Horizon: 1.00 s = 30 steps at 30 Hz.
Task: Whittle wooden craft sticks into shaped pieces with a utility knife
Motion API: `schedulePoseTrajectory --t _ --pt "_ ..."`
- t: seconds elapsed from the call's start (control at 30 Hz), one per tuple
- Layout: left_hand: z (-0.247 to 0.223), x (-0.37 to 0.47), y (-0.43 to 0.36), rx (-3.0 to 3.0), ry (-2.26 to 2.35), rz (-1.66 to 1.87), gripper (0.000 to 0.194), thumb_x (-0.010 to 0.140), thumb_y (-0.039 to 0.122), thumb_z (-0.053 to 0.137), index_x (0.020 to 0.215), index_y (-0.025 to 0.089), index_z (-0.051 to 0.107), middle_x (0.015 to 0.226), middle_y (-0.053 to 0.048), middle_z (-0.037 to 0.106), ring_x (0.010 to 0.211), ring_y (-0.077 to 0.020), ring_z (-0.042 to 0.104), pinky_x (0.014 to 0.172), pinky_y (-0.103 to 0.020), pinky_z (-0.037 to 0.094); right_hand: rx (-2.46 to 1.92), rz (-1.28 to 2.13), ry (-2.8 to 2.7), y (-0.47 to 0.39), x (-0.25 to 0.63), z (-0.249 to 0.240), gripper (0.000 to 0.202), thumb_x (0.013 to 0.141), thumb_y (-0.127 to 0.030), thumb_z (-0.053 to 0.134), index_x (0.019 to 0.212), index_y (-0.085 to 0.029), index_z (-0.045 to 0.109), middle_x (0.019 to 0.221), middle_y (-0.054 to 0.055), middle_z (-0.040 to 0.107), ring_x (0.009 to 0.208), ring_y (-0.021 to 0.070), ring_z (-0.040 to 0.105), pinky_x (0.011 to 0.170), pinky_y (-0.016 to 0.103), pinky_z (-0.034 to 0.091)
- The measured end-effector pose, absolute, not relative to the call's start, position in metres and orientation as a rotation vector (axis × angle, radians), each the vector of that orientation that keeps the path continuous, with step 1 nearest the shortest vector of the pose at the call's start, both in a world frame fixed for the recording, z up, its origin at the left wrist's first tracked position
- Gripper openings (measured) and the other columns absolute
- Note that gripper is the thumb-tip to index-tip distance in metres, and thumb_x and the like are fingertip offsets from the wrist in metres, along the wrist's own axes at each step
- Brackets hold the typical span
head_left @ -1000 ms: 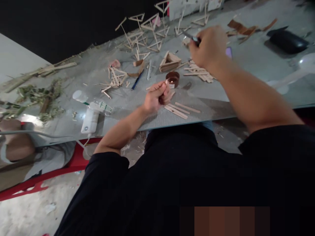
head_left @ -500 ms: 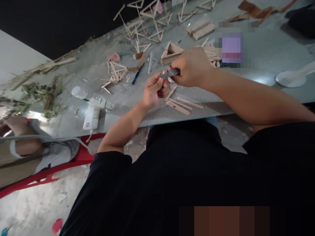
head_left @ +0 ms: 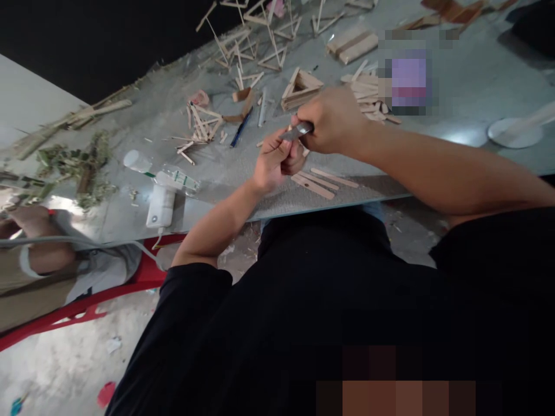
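My right hand point(head_left: 332, 118) is closed around a knife point(head_left: 296, 133), its grey blade pointing left across my left hand. The knife's handle is mostly hidden in the fist. My left hand point(head_left: 275, 159) is closed just under the blade, pinching a wooden craft stick that my fingers largely cover. Below the hands, near the table edge, lie several loose craft sticks point(head_left: 323, 182), one with a dark spot. Beyond the right hand stands a stacked triangle of craft sticks point(head_left: 301, 89), with a pile of sticks point(head_left: 368, 89) to its right.
Stick frames point(head_left: 273, 58) stand at the back. A blue pen point(head_left: 241, 128), a clear bottle point(head_left: 139, 162) and a white power bank point(head_left: 161, 205) lie to the left. Dried plant scraps point(head_left: 87, 164) are farther left, near another person's hand point(head_left: 32, 219). A white round base point(head_left: 514, 133) stands right.
My left hand has shifted slightly down and right, and a slanted stick on the table beside it no longer shows. The knife stays over the left hand in nearly the same place.
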<state>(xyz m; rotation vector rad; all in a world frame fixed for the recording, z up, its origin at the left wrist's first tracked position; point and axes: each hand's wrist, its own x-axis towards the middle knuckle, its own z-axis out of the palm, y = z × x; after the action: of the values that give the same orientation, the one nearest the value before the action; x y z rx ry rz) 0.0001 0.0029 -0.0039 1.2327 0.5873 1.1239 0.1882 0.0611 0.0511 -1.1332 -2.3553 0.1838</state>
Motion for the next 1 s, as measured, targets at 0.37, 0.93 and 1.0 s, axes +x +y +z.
schedulePoseTrajectory --t 0.37,0.93,1.0 --pt "0.000 -0.004 0.010 1.315 0.758 1.095 0.060 0.107 0.081 0.052 0.083 0.026 0.048 0.063 0.007 0.020 0.048 -0.0095 0.020 0.047 -0.028 0.023 -1.434 -0.077 -2.103 0.086 0.220 0.079 0.036 0.103 -0.043 0.062 0.087 -0.013 0.076 0.088 0.017 0.073 0.091 0.0286 0.066 0.089 0.045 0.050" --pt "-0.012 -0.007 0.015 1.442 0.710 1.110 0.063 0.101 0.086 0.059 0.084 0.026 0.053 0.062 0.008 0.017 0.046 -0.0081 0.019 0.047 -0.026 0.024 -1.278 0.138 -2.487 0.035 0.188 0.067 0.016 0.092 -0.037 0.071 0.086 -0.023 0.071 0.102 0.014 0.081 0.111 0.0379 0.073 0.093 0.046 0.048" --pt "-0.010 -0.003 0.010 1.425 0.717 1.144 0.065 0.103 0.085 0.055 0.082 0.025 0.052 0.063 0.008 0.016 0.044 -0.0064 0.019 0.047 -0.023 0.021 -1.289 0.114 -2.504 0.036 0.187 0.065 0.017 0.096 -0.038 0.069 0.093 -0.023 0.077 0.108 0.012 0.083 0.114 0.0357 0.074 0.096 0.044 0.049"
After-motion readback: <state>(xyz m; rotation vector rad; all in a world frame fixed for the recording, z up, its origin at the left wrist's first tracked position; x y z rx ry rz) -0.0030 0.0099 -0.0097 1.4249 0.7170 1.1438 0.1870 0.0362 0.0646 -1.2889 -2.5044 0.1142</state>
